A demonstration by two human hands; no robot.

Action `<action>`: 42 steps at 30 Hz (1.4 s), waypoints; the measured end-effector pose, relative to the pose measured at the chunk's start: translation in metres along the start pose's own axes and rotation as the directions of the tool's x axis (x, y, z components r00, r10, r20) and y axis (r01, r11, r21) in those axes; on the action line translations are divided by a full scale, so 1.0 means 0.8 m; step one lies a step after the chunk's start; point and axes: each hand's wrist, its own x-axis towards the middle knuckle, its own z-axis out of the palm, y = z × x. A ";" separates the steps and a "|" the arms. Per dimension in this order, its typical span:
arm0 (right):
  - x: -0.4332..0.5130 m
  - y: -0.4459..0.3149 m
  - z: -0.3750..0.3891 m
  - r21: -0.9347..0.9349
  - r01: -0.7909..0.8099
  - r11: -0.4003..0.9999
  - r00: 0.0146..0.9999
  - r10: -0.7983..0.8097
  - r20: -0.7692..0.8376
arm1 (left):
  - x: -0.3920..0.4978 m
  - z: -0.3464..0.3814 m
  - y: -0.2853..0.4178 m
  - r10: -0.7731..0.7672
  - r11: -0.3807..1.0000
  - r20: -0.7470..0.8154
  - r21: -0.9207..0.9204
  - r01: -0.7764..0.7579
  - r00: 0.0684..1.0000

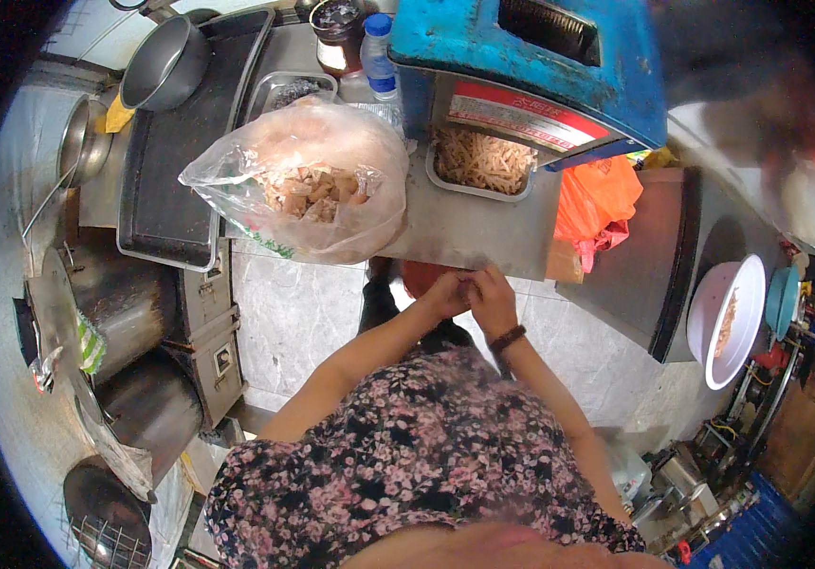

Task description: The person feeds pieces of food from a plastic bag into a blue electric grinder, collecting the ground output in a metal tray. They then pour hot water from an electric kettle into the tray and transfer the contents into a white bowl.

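My left hand (450,293) and my right hand (491,299) meet at the near edge of a metal work table (478,238). Their fingertips touch; whether anything small is between them cannot be made out. Left of them on the table, a large clear plastic bag (372,163) lies open, with chunks of pale brown food (318,190) inside. Straight ahead, a metal tray (517,195) of shredded food strips (482,162) stands under the front of a blue machine (521,43).
A dark baking tray (165,178) with a metal bowl (165,64) is at the left. Behind the bag stand a jar (336,35) and a plastic bottle (379,57). An orange plastic bag (596,203) lies right of the machine. A white basin (727,320) is farther right.
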 end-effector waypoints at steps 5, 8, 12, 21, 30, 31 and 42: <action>0.043 0.036 -0.002 0.418 -0.337 0.843 0.918 0.393 -0.051 | -0.032 0.053 0.010 0.003 0.959 -0.176 0.278 0.046 0.984; 0.114 0.017 -0.003 0.908 -0.385 0.163 0.766 0.606 0.216 | -0.097 0.135 0.031 0.147 0.813 -0.273 0.581 0.041 0.951; 0.174 0.001 0.017 0.911 -0.319 -0.262 0.635 0.654 0.411 | -0.118 0.249 0.076 0.608 0.320 -0.080 0.935 -0.152 0.790; 0.181 0.056 0.082 0.933 -0.204 -0.297 0.655 0.666 0.355 | -0.030 0.287 0.117 0.538 -0.752 0.706 0.649 -0.117 0.461; 0.147 0.008 0.069 0.896 -0.196 -0.399 0.477 0.759 0.443 | -0.027 0.254 0.135 0.696 -0.711 0.628 0.670 0.214 0.349; 0.149 -0.010 0.052 0.890 -0.212 -0.403 0.463 0.761 0.455 | -0.026 0.253 0.133 0.675 -0.731 0.630 0.642 0.231 0.383; 0.147 -0.005 0.051 0.899 -0.236 -0.369 0.507 0.743 0.437 | -0.047 0.265 0.122 0.398 -0.864 0.644 0.502 0.031 0.653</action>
